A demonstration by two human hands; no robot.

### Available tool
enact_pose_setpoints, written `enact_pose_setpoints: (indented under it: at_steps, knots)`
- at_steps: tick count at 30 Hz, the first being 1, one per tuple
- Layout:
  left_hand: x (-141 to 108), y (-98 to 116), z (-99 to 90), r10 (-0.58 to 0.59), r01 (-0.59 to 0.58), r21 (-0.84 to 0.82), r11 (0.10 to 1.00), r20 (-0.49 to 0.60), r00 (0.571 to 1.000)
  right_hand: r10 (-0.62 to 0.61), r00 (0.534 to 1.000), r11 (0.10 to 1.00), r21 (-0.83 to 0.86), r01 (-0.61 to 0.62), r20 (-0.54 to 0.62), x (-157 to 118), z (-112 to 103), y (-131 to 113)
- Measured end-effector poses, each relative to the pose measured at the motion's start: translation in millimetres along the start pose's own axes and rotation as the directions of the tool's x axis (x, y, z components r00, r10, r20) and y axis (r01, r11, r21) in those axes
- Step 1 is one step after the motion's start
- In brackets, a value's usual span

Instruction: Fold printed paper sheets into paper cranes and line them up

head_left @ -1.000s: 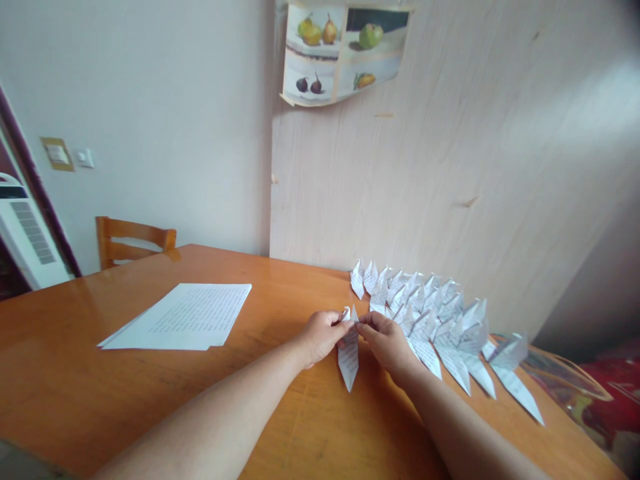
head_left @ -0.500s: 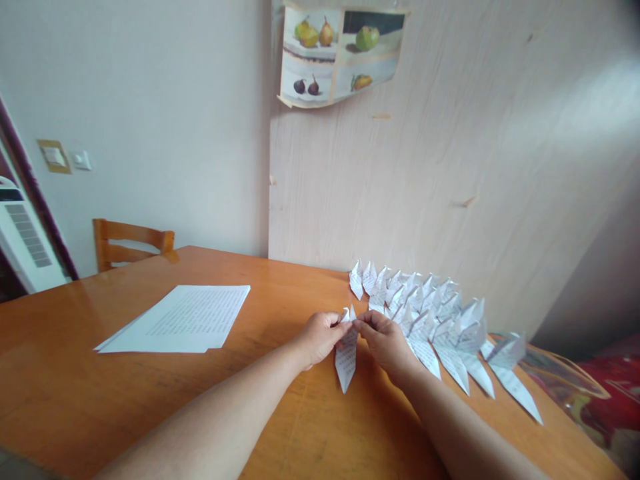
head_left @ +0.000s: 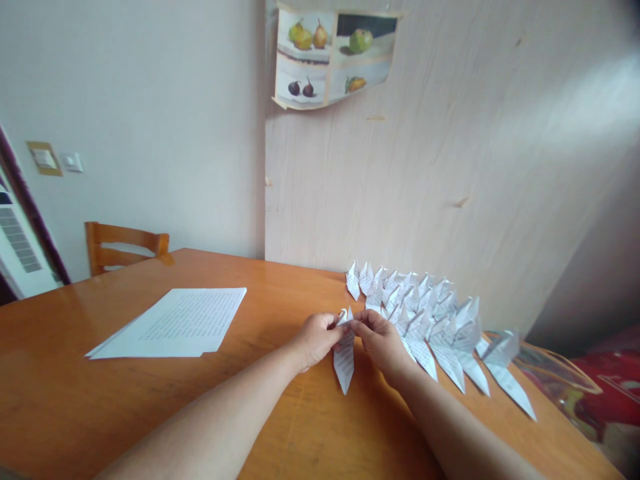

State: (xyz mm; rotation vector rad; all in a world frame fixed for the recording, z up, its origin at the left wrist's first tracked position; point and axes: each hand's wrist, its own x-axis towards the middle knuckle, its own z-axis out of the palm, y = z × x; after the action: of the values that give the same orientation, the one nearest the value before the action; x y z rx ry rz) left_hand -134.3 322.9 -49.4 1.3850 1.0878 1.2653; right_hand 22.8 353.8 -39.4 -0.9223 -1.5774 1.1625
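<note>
The left hand (head_left: 316, 341) and right hand (head_left: 383, 343) are pinching an origami crane (head_left: 344, 365) with their fingers (head_left: 369, 319) over the worktop (head_left: 280, 433), beside similar printed-paper cranes (head_left: 443, 330).

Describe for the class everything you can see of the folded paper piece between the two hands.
The folded paper piece is white, looks thin and bears rows of dark print. A long section narrows to a point toward the wearer; at the far end, slim tips stick up. The left hand and right hand pinch it near that end, hiding some folds. Whether it touches the wooden table below is unclear.
</note>
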Motion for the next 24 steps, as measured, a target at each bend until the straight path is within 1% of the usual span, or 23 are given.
enact_pose_setpoints:
  at_steps: [7, 10, 14, 19, 24]
  knots:
    - [-3.4, 5.1, 0.5, 0.008, -0.007, -0.04, 0.999, 0.016, 1.0, 0.04, 0.999, 0.999, 0.034, -0.039, -0.02, -2.1, -1.7, -4.9]
    - [-3.3, 4.8, 0.3, 0.008, -0.007, -0.044, 0.999, 0.016, 1.0, 0.04, 0.999, 0.999, 0.031, -0.039, -0.027, -2.3, -1.1, -5.4]
    - [-2.9, 3.9, -0.5, 0.005, -0.004, -0.045, 0.999, 0.03, 1.0, 0.019, 0.998, 1.0, 0.013, -0.019, -0.064, -2.9, 0.3, -5.4]
    - [-2.6, 2.9, -1.5, 0.001, -0.001, -0.002, 1.0, 0.024, 1.0, -0.013, 0.993, 0.998, -0.068, 0.005, -0.114, -2.4, 1.5, 1.4]
    - [-0.2, 1.4, -2.5, -0.006, 0.006, 0.034, 0.999, -0.022, 1.0, -0.016, 0.981, 0.978, -0.205, -0.025, -0.195, 0.5, 0.0, 13.7]
